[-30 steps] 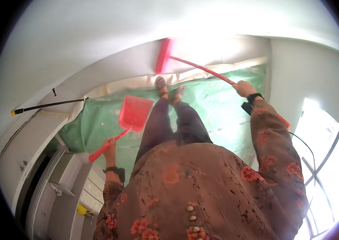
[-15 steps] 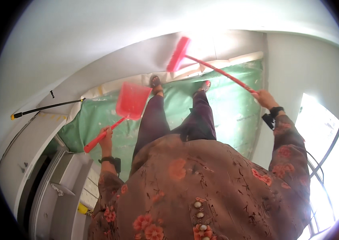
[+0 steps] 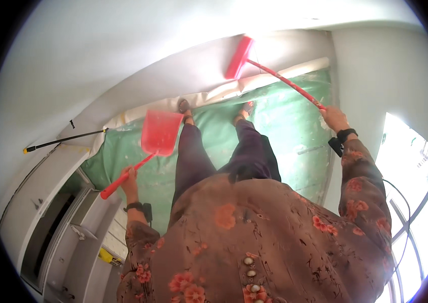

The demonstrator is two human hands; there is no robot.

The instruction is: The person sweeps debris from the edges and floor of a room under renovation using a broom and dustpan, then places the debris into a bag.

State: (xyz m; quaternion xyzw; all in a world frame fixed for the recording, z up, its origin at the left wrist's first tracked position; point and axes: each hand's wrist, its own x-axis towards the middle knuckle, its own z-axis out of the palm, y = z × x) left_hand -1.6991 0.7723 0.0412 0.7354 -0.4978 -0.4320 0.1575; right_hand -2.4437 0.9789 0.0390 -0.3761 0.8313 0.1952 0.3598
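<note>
Out to the left, my left hand is closed around the handle of a red dustpan. The pan hangs in front of my left leg, its wide edge pointing away from me. On the right, my right hand grips the red pole of a broom. Its pole slants up to the left, and the red head is raised at the far side, beyond my feet, against the pale wall. A dark band with a small black device sits on each wrist.
A green sheet with pale specks covers the floor, its whitish edge rolled along the far wall. At left, a black pole with yellow ends lies near white shelving. A bright window stands at right.
The broom head has moved slightly up and to the right. The dustpan has shifted a little left and down, while my feet appear further left in the view.
</note>
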